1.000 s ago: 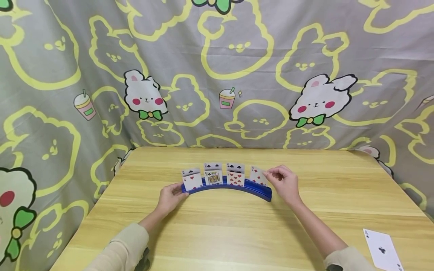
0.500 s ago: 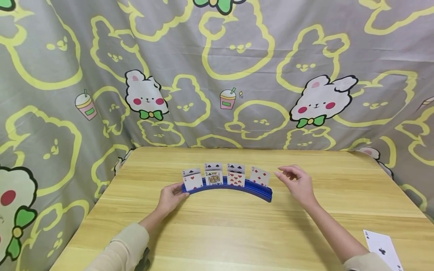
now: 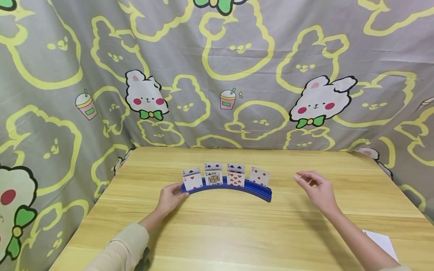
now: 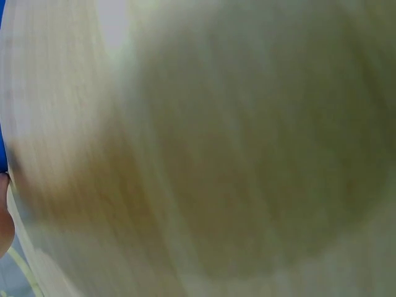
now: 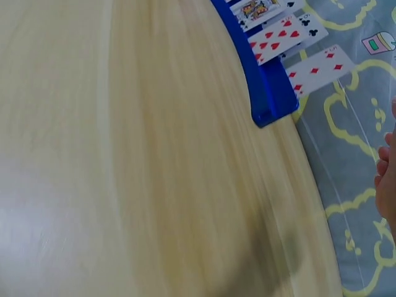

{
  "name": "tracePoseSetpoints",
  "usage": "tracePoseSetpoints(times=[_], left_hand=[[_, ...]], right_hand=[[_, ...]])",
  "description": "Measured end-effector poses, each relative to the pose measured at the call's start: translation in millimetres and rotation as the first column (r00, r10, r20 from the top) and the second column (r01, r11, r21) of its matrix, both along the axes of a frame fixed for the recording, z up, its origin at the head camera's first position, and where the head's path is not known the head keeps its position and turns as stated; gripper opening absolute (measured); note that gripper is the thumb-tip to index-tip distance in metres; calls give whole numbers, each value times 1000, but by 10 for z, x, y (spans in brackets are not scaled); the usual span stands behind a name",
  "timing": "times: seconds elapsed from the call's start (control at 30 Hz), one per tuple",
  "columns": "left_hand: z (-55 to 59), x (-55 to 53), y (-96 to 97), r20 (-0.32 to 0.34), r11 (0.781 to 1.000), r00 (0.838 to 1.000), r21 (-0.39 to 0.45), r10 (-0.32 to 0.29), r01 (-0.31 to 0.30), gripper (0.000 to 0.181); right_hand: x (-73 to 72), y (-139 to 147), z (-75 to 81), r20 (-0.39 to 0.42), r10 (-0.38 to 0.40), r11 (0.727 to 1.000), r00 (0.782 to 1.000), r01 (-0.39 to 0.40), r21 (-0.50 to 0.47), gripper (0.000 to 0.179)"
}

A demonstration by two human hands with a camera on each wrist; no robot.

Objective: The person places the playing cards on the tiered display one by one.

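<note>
A curved blue card holder (image 3: 252, 189) stands on the table with playing cards in two rows. My left hand (image 3: 170, 197) grips its left end between thumb and fingers. In the front row are a heart card (image 3: 193, 182), a king of clubs (image 3: 213, 177) and a larger heart card (image 3: 235, 179). Behind them rise a club card (image 3: 191, 172), a spade card (image 3: 213, 166), another club card (image 3: 235, 166) and, at the right, the five of diamonds (image 3: 259, 175). My right hand (image 3: 318, 188) hovers right of the holder, fingers loosely curled, holding nothing.
One white card (image 3: 382, 244) lies on the wooden table (image 3: 230, 233) at the right, partly covered by my right forearm. A grey patterned curtain (image 3: 210, 128) hangs behind the table and along its sides.
My right hand has let go of the five of diamonds, which stays in the holder, and has moved away to the right. The forearm now covers part of the loose ace. My left hand is still.
</note>
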State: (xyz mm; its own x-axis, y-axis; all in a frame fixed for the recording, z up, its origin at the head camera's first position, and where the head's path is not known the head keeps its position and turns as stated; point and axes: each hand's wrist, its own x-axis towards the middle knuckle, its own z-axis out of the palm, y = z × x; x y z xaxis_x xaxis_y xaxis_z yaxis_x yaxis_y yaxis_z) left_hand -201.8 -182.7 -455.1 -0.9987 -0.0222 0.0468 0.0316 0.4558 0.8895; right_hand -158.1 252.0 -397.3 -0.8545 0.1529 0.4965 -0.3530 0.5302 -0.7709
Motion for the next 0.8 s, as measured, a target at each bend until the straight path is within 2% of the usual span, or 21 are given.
tracePoseSetpoints(times=[0.53,0.8], left_hand=[[31,19,13,0,1000,1000,6,8,-8,38],[22,12,17,-5,1000,1000,4,2,-2,36]], right_hand=[[252,405,-64,63,-34,997,997,29,68,21],[388,629,-135,93,-60,995,994,53,83,17]])
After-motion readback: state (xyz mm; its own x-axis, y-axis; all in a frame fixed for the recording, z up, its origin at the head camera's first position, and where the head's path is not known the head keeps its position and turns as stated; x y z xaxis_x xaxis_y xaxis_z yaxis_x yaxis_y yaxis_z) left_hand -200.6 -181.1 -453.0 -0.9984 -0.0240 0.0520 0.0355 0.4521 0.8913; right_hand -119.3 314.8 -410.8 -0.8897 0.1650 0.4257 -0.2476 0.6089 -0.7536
